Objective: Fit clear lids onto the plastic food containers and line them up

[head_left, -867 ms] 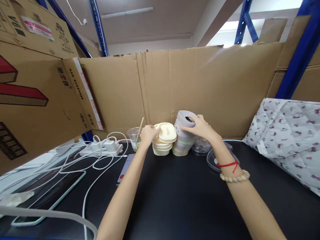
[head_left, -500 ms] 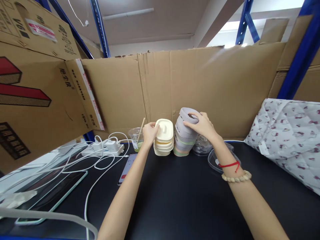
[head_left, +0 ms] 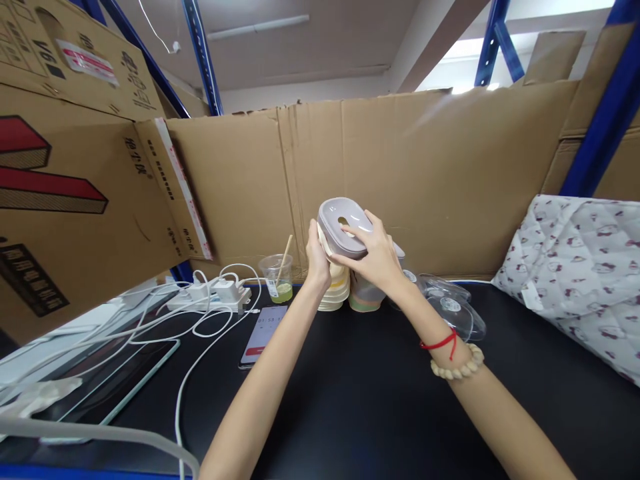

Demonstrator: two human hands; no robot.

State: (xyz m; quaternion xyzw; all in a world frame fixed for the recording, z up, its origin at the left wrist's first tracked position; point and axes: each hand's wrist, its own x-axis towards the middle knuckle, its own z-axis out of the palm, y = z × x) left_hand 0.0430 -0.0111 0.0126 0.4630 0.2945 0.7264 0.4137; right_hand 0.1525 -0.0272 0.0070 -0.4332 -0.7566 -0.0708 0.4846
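Note:
Both my hands are raised over two stacks against the cardboard. My right hand (head_left: 376, 257) grips a lilac-grey rounded box (head_left: 334, 215), with an oval hole in its upward face, from the right. One of its fingers reaches to the hole. On the other side, my left hand (head_left: 317, 257) is closed round a cream lid (head_left: 324, 241), pressed against the box's left side and partly hidden by it. Below stand a stack of cream containers (head_left: 334, 297) and a stack of lilac-grey containers (head_left: 365, 297), largely covered by my hands.
To the left are a plastic cup (head_left: 283, 291) with green liquid and a stick, a phone (head_left: 259, 333), a power strip (head_left: 243, 300) with white cables, and a tablet (head_left: 135, 377). Clear plastic lids (head_left: 457, 317) and a patterned quilted cloth (head_left: 575, 280) lie right.
My right hand has lifted the grey box off its stack and brought it left. My left hand has raised the cream lid from the cream stack. The two pieces now meet.

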